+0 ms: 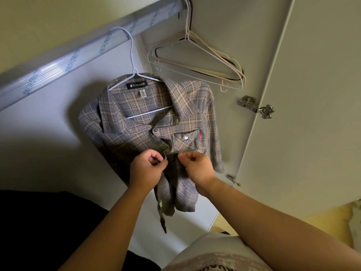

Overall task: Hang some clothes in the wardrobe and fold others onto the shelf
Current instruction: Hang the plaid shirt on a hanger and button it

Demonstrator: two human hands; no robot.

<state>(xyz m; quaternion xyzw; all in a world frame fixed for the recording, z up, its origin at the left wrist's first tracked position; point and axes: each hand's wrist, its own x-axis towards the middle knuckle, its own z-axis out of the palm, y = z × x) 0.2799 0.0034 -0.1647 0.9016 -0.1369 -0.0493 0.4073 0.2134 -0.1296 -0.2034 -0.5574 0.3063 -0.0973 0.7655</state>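
Under the wardrobe rail [78, 53] (spare hangers [197, 63] beside), left grip [146, 167] and right grip [195, 167] pinch the shirt [136, 118].

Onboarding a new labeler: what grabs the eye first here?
The plaid shirt on a white hanger, hanging from the rail at centre. Just below, the left hand pinches a button and the right hand the opposite front edge. Empty hangers bunch at upper right.

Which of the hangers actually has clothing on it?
The white hanger on the left, carrying the plaid shirt; the bunch to its right hangs bare.
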